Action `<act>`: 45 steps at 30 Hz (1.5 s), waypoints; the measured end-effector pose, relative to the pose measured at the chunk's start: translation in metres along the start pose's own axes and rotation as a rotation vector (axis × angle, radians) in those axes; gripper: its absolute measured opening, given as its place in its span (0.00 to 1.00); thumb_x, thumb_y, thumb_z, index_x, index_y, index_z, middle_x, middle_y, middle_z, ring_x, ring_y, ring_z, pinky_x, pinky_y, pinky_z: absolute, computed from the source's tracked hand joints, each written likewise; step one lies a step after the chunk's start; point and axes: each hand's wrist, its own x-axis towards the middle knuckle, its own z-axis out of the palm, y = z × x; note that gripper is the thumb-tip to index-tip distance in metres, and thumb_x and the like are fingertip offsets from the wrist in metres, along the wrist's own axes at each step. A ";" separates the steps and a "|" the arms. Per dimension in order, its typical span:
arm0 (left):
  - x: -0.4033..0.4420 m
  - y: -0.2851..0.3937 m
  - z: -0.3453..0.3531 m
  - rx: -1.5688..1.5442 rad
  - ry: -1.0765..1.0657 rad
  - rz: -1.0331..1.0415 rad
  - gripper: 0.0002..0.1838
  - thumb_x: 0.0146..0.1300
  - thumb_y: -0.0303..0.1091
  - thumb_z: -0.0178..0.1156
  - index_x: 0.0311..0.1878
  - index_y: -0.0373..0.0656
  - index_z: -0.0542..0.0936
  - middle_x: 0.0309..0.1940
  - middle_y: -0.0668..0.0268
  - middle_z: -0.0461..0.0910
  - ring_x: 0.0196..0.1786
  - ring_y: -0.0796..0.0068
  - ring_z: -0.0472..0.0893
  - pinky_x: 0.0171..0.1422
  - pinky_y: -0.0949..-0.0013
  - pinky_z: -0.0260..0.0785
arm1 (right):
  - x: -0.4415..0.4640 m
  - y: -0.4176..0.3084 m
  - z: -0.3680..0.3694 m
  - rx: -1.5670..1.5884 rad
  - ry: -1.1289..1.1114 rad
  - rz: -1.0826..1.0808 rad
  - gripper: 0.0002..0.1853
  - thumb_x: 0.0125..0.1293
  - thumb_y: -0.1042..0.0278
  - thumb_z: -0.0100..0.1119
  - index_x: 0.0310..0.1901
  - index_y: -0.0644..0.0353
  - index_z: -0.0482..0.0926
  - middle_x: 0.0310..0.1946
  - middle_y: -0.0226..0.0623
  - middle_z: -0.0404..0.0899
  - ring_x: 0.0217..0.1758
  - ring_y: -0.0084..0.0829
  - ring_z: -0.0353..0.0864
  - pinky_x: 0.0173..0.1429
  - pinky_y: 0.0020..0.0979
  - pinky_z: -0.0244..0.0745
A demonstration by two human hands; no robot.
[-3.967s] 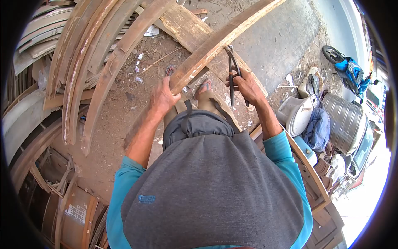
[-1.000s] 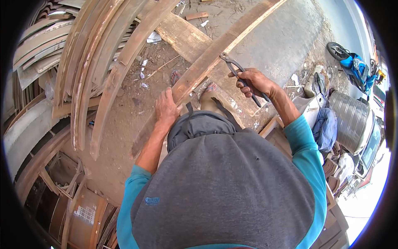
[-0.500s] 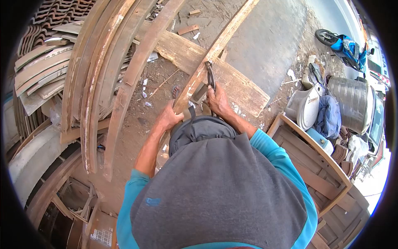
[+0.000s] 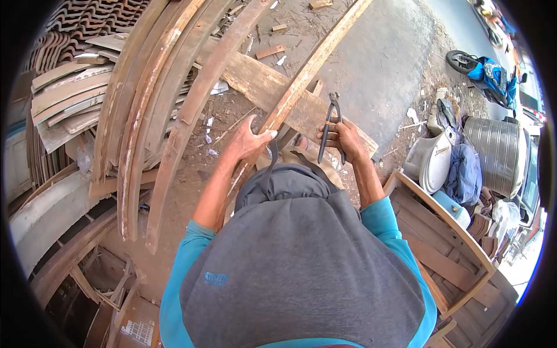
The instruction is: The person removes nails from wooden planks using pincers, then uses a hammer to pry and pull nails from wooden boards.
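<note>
A long, curved wooden beam (image 4: 301, 78) slants up and to the right from my left hand (image 4: 250, 141), which holds it near its lower end with thumb and fingers on either side. The beam lies across a wide, rough plank (image 4: 255, 77). To the right of the beam, my right hand (image 4: 347, 139) is wrapped round the handles of dark metal pincers (image 4: 332, 116). The pincers' jaws point up and are apart from the beam. Part of the beam's lower end is hidden behind my left hand.
Curved beams (image 4: 191, 104) lean at the left beside stacked boards (image 4: 72, 98) and roof tiles (image 4: 96, 23). Wooden panels (image 4: 441, 232) lie at the lower right, near a white basin (image 4: 428, 159) and a metal drum (image 4: 495, 152). A blue motorbike (image 4: 493, 78) stands at the upper right.
The pincers have come away from the beam and moved right with my right hand. My left hand has shifted slightly up and right, its fingers more spread.
</note>
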 end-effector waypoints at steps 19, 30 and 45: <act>-0.009 -0.049 0.028 0.010 -0.007 0.079 0.28 0.56 0.33 0.64 0.61 0.33 0.76 0.41 0.50 0.83 0.42 0.53 0.84 0.50 0.55 0.75 | -0.021 0.056 -0.043 -0.100 -0.004 -0.024 0.23 0.75 0.57 0.50 0.35 0.72 0.84 0.30 0.44 0.88 0.30 0.34 0.89 0.36 0.35 0.84; 0.036 -0.114 0.028 -0.112 -0.183 0.269 0.45 0.62 0.26 0.66 0.82 0.36 0.57 0.59 0.47 0.81 0.56 0.58 0.83 0.61 0.60 0.75 | -0.034 0.081 -0.033 -0.024 0.095 -0.024 0.28 0.76 0.47 0.53 0.40 0.72 0.84 0.30 0.50 0.87 0.27 0.38 0.89 0.31 0.39 0.84; -0.022 -0.031 -0.006 0.080 0.006 0.144 0.29 0.58 0.42 0.68 0.58 0.33 0.79 0.41 0.46 0.86 0.47 0.48 0.86 0.52 0.52 0.76 | -0.002 0.105 -0.011 0.033 0.176 -0.098 0.24 0.78 0.55 0.49 0.32 0.70 0.80 0.23 0.42 0.84 0.21 0.31 0.84 0.27 0.34 0.79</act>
